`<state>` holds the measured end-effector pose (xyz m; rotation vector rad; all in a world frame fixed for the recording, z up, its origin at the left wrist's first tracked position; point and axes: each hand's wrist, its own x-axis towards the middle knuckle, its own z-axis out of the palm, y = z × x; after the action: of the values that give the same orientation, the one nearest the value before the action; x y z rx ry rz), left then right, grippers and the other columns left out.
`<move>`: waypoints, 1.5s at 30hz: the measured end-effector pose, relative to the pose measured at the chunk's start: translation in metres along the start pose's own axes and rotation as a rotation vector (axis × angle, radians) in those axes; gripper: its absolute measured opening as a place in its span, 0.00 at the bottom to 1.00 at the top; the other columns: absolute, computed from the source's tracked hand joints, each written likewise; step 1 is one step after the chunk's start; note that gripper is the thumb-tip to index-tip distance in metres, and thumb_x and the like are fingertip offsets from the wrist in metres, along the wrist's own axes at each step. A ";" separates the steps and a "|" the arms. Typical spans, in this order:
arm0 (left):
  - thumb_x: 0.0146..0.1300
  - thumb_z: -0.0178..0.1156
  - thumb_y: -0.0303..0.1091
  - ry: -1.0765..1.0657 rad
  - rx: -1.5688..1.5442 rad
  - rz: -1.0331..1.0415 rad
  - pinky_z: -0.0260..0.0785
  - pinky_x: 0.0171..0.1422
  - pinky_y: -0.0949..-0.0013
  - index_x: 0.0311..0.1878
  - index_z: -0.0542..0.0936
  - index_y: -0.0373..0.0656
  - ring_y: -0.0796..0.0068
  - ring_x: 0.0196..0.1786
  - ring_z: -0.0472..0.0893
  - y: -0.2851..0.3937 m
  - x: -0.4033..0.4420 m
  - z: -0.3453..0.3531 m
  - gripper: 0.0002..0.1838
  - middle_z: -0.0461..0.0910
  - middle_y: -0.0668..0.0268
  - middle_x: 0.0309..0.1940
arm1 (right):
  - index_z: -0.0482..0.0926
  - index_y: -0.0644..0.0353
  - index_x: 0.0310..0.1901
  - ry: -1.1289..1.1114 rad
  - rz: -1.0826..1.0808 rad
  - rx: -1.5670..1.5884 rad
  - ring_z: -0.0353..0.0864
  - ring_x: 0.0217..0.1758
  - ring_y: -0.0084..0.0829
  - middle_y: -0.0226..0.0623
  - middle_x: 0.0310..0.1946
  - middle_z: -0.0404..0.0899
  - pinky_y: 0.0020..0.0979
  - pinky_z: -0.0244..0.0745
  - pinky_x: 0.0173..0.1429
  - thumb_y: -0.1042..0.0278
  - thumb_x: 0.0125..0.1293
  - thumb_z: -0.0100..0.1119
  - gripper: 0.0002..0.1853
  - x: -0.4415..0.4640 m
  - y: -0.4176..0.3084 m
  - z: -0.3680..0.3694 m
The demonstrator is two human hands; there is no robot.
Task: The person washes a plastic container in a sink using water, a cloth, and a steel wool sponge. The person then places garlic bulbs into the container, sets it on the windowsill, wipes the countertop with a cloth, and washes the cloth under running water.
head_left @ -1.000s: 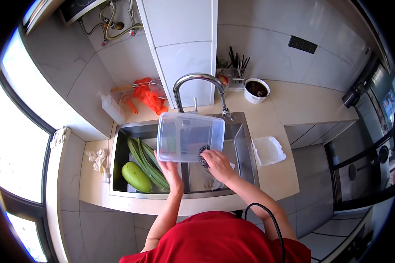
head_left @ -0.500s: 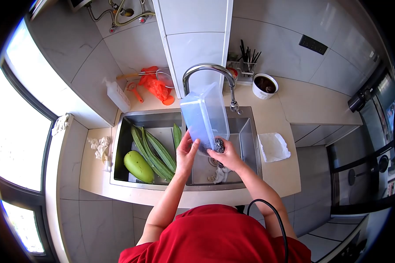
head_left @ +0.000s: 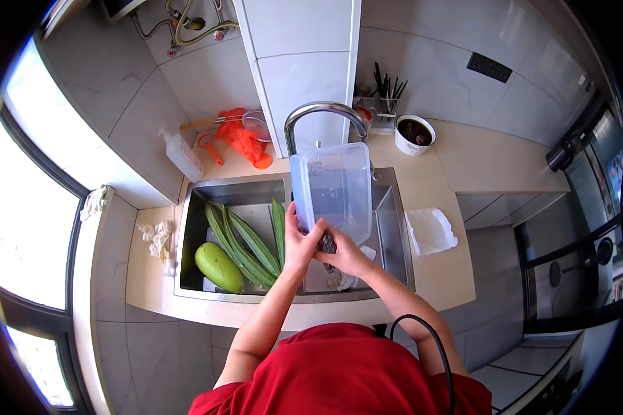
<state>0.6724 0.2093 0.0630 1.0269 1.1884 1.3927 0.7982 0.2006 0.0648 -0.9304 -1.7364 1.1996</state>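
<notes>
A clear plastic container (head_left: 339, 187) is tilted over the right basin of the sink (head_left: 393, 228), beneath the faucet (head_left: 325, 106). My left hand (head_left: 302, 247) is closed on its near left edge. My right hand (head_left: 346, 259) is closed around a dark steel wool scrubber (head_left: 327, 243) at the container's near end, close to the left thumb. Part of the scrubber is hidden by the fingers. Under my right wrist lies a crumpled white item (head_left: 347, 281) in the basin; I cannot make out what it is.
In the left basin lie a green gourd (head_left: 219, 267) and several long ridged gourds (head_left: 250, 238). Around the sink stand a white bottle (head_left: 183, 158), an orange bag (head_left: 242, 135), an orange peeler (head_left: 210, 148), a white tub (head_left: 415, 135) and a white tray (head_left: 431, 232).
The container has turned so its inside faces up more, and has shifted slightly right. My right hand has moved left and down with the scrubber, nearer my left hand.
</notes>
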 end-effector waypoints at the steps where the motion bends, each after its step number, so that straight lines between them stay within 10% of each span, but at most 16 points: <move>1: 0.57 0.65 0.36 0.019 -0.002 0.005 0.66 0.55 0.69 0.68 0.53 0.38 0.74 0.48 0.73 -0.002 0.004 -0.006 0.40 0.73 0.61 0.47 | 0.70 0.60 0.54 -0.103 0.018 -0.066 0.72 0.58 0.38 0.45 0.53 0.73 0.35 0.65 0.60 0.74 0.51 0.67 0.27 -0.003 0.003 -0.001; 6: 0.56 0.64 0.35 0.066 0.031 0.008 0.65 0.50 0.73 0.66 0.58 0.36 0.78 0.44 0.73 0.016 0.013 -0.024 0.37 0.74 0.65 0.41 | 0.73 0.61 0.49 -0.192 -0.313 -0.948 0.68 0.61 0.39 0.38 0.54 0.73 0.37 0.62 0.66 0.78 0.47 0.58 0.22 -0.003 0.026 -0.046; 15: 0.47 0.68 0.36 0.108 0.187 0.109 0.67 0.55 0.65 0.62 0.64 0.37 0.65 0.49 0.76 -0.014 0.015 -0.010 0.38 0.75 0.53 0.47 | 0.74 0.61 0.44 -0.055 -0.244 -0.588 0.72 0.50 0.44 0.42 0.44 0.75 0.42 0.67 0.57 0.75 0.43 0.64 0.22 -0.002 0.023 0.026; 23: 0.42 0.76 0.45 -0.164 0.153 0.149 0.62 0.63 0.62 0.70 0.45 0.37 0.62 0.59 0.70 -0.010 -0.010 -0.020 0.60 0.66 0.50 0.58 | 0.75 0.60 0.40 0.122 -0.301 -0.688 0.74 0.49 0.42 0.39 0.39 0.76 0.40 0.71 0.52 0.75 0.44 0.63 0.17 -0.010 0.026 -0.004; 32: 0.44 0.75 0.37 -0.131 0.123 0.213 0.74 0.54 0.65 0.68 0.51 0.41 0.63 0.63 0.66 0.001 -0.024 -0.010 0.52 0.64 0.55 0.59 | 0.74 0.59 0.43 0.258 -0.252 -0.492 0.73 0.52 0.46 0.41 0.45 0.76 0.41 0.70 0.55 0.76 0.45 0.63 0.20 -0.004 0.023 0.018; 45: 0.49 0.64 0.28 -0.054 -0.049 0.132 0.62 0.62 0.67 0.65 0.54 0.36 0.69 0.57 0.69 -0.017 -0.011 -0.035 0.40 0.68 0.57 0.54 | 0.72 0.55 0.47 0.038 -0.289 -0.499 0.67 0.60 0.42 0.36 0.54 0.71 0.41 0.63 0.62 0.72 0.47 0.65 0.22 -0.002 0.023 0.022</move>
<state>0.6429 0.1937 0.0404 1.1183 1.0580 1.4793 0.7819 0.1975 0.0376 -0.9305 -2.0988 0.5663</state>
